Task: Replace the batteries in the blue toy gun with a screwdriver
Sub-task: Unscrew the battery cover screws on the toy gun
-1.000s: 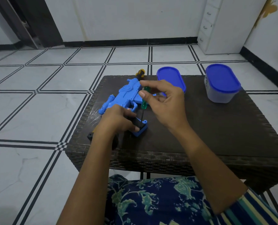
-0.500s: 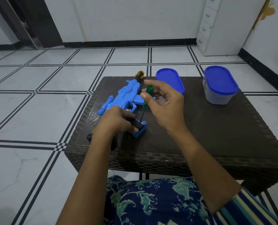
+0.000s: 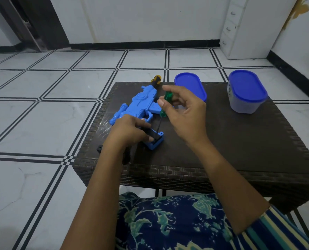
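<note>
So we've got the blue toy gun (image 3: 139,105) lying flat on its side on the dark wicker surface (image 3: 240,141), toward the left half, grip end nearest us. Our left hand (image 3: 130,130) is clamped down on the grip, pinning it. Our right hand (image 3: 184,112) is pinching the green handle of the little screwdriver (image 3: 165,105) between thumb and fingertips, with the shaft running down to the black battery compartment (image 3: 154,135) at the butt of the grip. The tip looks seated there, though we can't make out the screw itself.

Handling-wise, we'd guess this thing is light hollow plastic: stiff enough, but it'll skate around on the weave if we don't hold it. So the grip right next to the compartment is the place to press, not the barrel, since that stops it twisting under the driver. The plastic around the screw post is probably soft and easy to chew up, so push straight down and turn gently. The driver's handle is skinny and smooth, so fingertip twirling is about all we get.

Further back there's a second screwdriver with a yellow and black handle (image 3: 155,81) poking out behind the gun, plus two blue-lidded tubs (image 3: 190,85) (image 3: 246,91) well clear of the work.
</note>
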A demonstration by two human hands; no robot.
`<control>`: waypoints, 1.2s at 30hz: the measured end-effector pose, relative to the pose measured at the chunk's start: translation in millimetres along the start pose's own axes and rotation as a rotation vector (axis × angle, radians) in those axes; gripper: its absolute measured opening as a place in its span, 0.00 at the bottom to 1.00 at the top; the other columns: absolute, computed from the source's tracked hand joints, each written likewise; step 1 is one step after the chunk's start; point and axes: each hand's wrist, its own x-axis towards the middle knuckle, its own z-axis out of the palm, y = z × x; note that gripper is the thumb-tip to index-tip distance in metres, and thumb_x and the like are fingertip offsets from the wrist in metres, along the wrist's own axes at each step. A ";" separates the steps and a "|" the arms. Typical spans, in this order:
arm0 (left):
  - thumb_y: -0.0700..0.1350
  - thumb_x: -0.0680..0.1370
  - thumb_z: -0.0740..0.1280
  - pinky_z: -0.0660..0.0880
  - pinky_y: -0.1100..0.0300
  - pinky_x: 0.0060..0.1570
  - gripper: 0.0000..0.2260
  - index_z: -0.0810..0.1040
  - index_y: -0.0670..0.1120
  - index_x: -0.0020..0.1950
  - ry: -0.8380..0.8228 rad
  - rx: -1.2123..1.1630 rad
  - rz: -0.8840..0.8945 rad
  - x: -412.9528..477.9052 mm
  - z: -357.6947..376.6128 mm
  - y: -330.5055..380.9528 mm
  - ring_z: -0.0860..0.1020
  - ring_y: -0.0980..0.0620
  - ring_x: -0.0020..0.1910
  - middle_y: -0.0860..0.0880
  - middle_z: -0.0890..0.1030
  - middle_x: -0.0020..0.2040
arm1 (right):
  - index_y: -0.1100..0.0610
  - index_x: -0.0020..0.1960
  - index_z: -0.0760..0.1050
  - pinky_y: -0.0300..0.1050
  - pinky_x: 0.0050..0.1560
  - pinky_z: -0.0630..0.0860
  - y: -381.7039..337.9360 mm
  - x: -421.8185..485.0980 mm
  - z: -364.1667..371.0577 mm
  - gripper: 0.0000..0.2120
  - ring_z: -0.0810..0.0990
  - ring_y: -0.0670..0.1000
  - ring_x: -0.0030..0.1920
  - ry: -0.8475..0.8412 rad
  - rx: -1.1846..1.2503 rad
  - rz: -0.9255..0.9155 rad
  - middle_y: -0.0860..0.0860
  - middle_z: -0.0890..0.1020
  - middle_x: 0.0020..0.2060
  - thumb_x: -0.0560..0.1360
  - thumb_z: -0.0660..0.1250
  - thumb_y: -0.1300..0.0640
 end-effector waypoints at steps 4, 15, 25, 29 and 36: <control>0.40 0.68 0.77 0.73 0.57 0.59 0.14 0.84 0.51 0.52 0.059 -0.266 -0.082 -1.4 -6.8 -4.1 0.77 0.51 0.56 0.50 0.81 0.53 | 0.55 0.55 0.80 0.52 0.39 0.83 17.7 5.3 -2.9 0.13 0.83 0.56 0.37 0.163 -0.017 0.229 0.58 0.83 0.37 0.71 0.75 0.59; 0.40 0.64 0.80 0.68 0.63 0.53 0.24 0.82 0.51 0.59 -0.006 0.015 -0.016 -2.9 -5.1 3.0 0.72 0.58 0.57 0.55 0.78 0.63 | 0.57 0.55 0.81 0.36 0.37 0.79 18.1 7.0 -6.8 0.13 0.78 0.43 0.31 0.146 -0.112 0.200 0.54 0.82 0.36 0.71 0.76 0.59; 0.44 0.64 0.80 0.68 0.64 0.56 0.23 0.82 0.52 0.58 0.027 0.143 0.059 -4.1 -1.8 2.9 0.74 0.56 0.63 0.55 0.78 0.64 | 0.56 0.58 0.80 0.40 0.48 0.80 8.3 3.1 -2.4 0.14 0.83 0.47 0.46 0.000 -0.047 0.020 0.50 0.85 0.45 0.72 0.74 0.61; 0.44 0.64 0.80 0.67 0.65 0.53 0.23 0.82 0.52 0.59 0.024 0.176 0.078 -4.6 -1.2 2.8 0.75 0.56 0.60 0.53 0.79 0.63 | 0.56 0.58 0.79 0.45 0.42 0.83 -1.7 0.4 -1.4 0.14 0.83 0.47 0.51 -0.172 0.123 0.033 0.51 0.84 0.49 0.74 0.72 0.65; 0.44 0.65 0.79 0.70 0.62 0.56 0.24 0.82 0.52 0.59 -0.003 0.152 0.055 -3.2 -0.9 1.8 0.74 0.53 0.63 0.51 0.78 0.64 | 0.53 0.52 0.80 0.42 0.37 0.81 -13.2 -1.9 3.1 0.14 0.80 0.49 0.49 -0.256 0.208 -0.091 0.52 0.78 0.48 0.71 0.74 0.67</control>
